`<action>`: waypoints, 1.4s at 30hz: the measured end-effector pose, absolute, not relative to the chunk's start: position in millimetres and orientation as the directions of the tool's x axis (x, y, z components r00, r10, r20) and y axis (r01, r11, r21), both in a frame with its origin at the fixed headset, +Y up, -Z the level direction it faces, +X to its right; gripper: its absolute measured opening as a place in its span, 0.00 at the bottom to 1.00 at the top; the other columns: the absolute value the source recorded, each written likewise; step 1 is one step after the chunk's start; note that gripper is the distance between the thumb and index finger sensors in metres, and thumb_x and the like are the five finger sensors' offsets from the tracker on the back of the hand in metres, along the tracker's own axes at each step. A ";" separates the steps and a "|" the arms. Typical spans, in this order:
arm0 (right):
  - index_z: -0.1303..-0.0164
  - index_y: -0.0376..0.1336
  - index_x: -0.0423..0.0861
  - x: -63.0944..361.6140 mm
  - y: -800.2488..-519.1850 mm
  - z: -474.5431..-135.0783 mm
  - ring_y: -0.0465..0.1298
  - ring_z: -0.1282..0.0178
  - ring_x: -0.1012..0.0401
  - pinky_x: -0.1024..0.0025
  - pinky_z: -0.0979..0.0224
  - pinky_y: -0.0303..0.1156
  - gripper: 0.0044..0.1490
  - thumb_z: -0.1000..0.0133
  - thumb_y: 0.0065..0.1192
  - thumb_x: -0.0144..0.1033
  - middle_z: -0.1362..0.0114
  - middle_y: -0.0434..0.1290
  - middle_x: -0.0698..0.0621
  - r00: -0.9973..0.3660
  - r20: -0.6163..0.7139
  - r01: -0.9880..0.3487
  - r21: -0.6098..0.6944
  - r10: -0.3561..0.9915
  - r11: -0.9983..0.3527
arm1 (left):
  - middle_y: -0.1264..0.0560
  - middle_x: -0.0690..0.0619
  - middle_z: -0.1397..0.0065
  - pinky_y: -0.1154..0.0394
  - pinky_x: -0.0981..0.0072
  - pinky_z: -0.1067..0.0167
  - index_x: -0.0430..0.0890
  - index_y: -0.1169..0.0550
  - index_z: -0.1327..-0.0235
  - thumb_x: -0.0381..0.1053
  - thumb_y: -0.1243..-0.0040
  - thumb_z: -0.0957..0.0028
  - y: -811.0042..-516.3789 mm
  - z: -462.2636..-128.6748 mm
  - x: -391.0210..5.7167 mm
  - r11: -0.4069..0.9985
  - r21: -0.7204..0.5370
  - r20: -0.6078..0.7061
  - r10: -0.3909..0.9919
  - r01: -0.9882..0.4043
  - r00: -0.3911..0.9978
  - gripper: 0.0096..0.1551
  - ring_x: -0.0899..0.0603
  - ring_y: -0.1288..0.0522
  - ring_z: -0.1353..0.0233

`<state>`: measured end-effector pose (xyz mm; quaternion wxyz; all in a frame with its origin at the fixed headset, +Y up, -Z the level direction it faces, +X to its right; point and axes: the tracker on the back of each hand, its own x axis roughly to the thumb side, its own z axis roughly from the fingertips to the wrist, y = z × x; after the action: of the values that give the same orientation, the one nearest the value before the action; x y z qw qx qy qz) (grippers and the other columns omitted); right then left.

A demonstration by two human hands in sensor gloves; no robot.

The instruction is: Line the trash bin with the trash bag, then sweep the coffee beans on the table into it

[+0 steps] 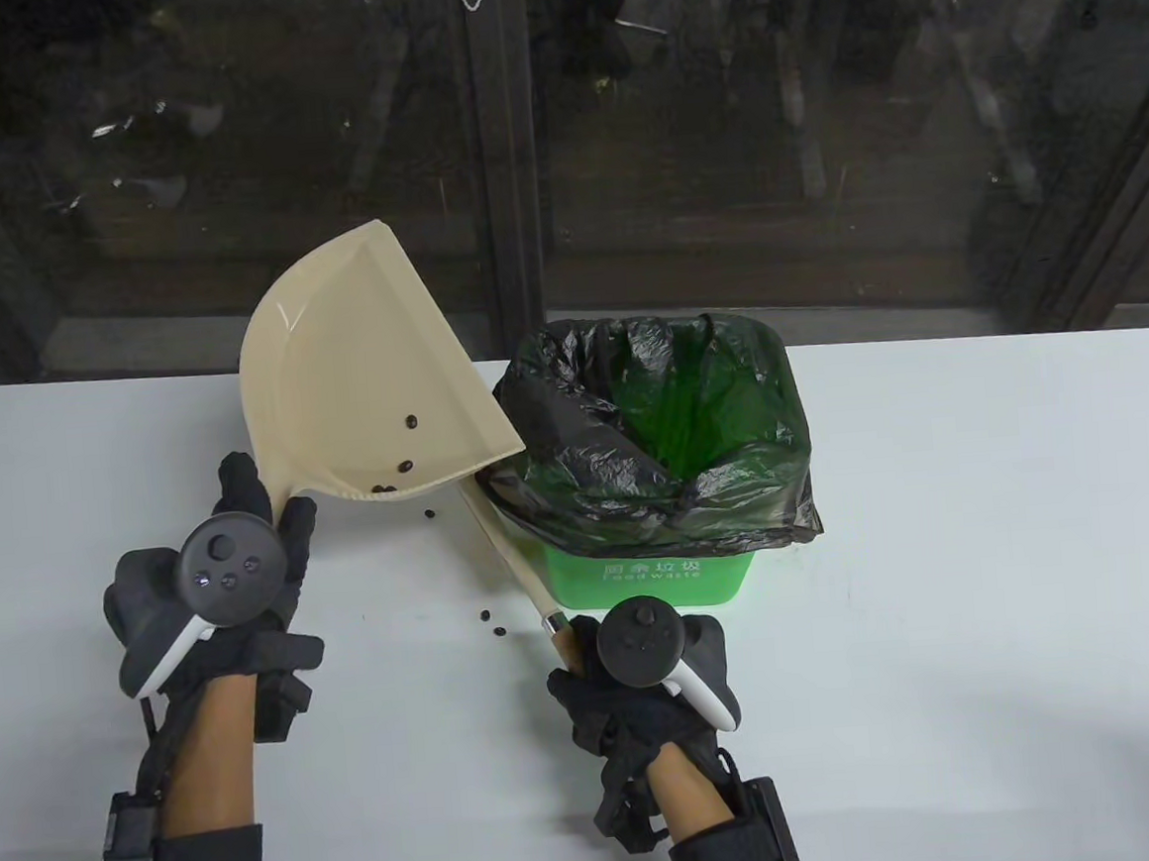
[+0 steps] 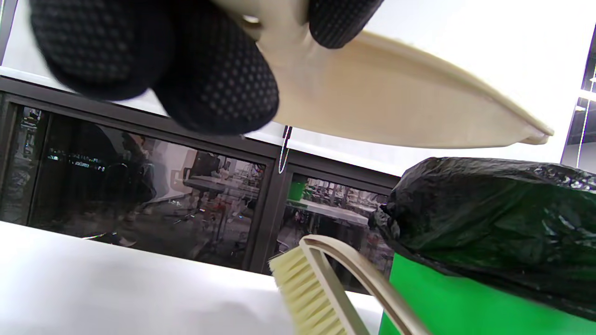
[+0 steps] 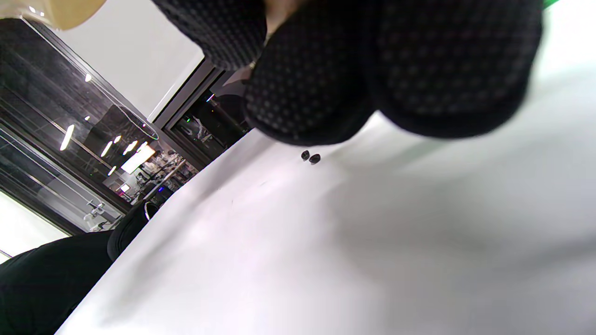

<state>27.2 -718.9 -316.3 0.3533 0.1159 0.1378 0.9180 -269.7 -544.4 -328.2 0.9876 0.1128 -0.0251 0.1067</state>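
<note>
Tilting the dustpan [image 1: 362, 378] left of centre, the left hand [image 1: 247, 566] grips its handle; the right hand [image 1: 644, 683] holds the brush [image 1: 510, 555]. Beans [image 1: 394, 470] gather at the pan's low edge, short of the lined bin [image 1: 655, 444], so they may spill onto the worktop [image 1: 947, 620] beside the loose beans [image 1: 491, 624] there.

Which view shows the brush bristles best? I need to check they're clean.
The left wrist view: the brush bristles show close and sharp beside the bin. The table view shows only the brush handle; the right wrist view shows no bristles.
</note>
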 end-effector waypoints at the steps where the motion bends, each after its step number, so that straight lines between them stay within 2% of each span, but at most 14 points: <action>1: 0.27 0.46 0.29 27.1 -718.9 -316.3 0.82 0.67 0.66 0.66 0.67 0.83 0.42 0.41 0.57 0.39 0.44 0.74 0.44 -0.724 0.117 -0.615 0.337 0.680 -0.713 | 0.26 0.32 0.33 0.20 0.47 0.57 0.17 0.47 0.17 0.46 0.56 0.21 -541.9 -330.2 -265.9 0.952 0.221 0.074 0.202 -0.213 0.977 0.39 0.40 0.15 0.59; 10: 0.27 0.46 0.29 26.5 -718.8 -317.5 0.82 0.67 0.66 0.66 0.67 0.83 0.42 0.41 0.57 0.38 0.44 0.74 0.43 -0.721 0.121 -0.614 0.344 0.683 -0.710 | 0.27 0.32 0.32 0.20 0.47 0.57 0.17 0.47 0.17 0.46 0.57 0.21 -512.8 -345.4 -217.8 0.958 0.284 0.075 0.001 -0.022 0.997 0.39 0.39 0.15 0.59; 19: 0.27 0.46 0.29 26.9 -718.6 -318.0 0.82 0.67 0.66 0.66 0.67 0.83 0.42 0.41 0.57 0.38 0.44 0.74 0.43 -0.714 0.117 -0.621 0.349 0.690 -0.702 | 0.27 0.32 0.32 0.20 0.47 0.57 0.17 0.48 0.17 0.46 0.57 0.22 -500.5 -353.7 -170.5 0.937 0.329 0.104 -0.159 0.116 0.982 0.39 0.39 0.15 0.58; 23: 0.27 0.46 0.29 27.3 -718.6 -318.4 0.82 0.67 0.66 0.66 0.67 0.83 0.42 0.41 0.57 0.38 0.44 0.74 0.43 -0.709 0.114 -0.627 0.350 0.696 -0.696 | 0.27 0.32 0.32 0.20 0.47 0.56 0.18 0.48 0.17 0.47 0.57 0.22 -499.4 -351.9 -153.5 0.885 0.403 0.110 -0.301 0.234 0.947 0.39 0.39 0.15 0.58; 33: 0.27 0.46 0.29 26.3 -719.0 -318.7 0.82 0.67 0.66 0.66 0.67 0.83 0.42 0.41 0.57 0.38 0.44 0.74 0.43 -0.710 0.117 -0.622 0.358 0.694 -0.696 | 0.29 0.33 0.30 0.21 0.46 0.55 0.19 0.50 0.17 0.47 0.57 0.22 -498.5 -344.3 -140.8 0.733 0.529 0.066 -0.538 0.428 0.840 0.39 0.39 0.16 0.56; 42: 0.27 0.46 0.29 27.5 -718.7 -319.1 0.82 0.67 0.66 0.66 0.67 0.83 0.42 0.41 0.57 0.38 0.44 0.74 0.43 -0.706 0.113 -0.628 0.358 0.699 -0.691 | 0.30 0.33 0.30 0.21 0.45 0.54 0.20 0.51 0.17 0.47 0.57 0.23 -497.8 -340.6 -146.4 0.693 0.558 0.036 -0.569 0.456 0.821 0.40 0.39 0.16 0.55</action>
<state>27.5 -718.7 -319.1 0.3639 0.1211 0.1483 0.9115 -146.4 -497.8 -340.6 0.9143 0.2734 -0.1035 -0.2804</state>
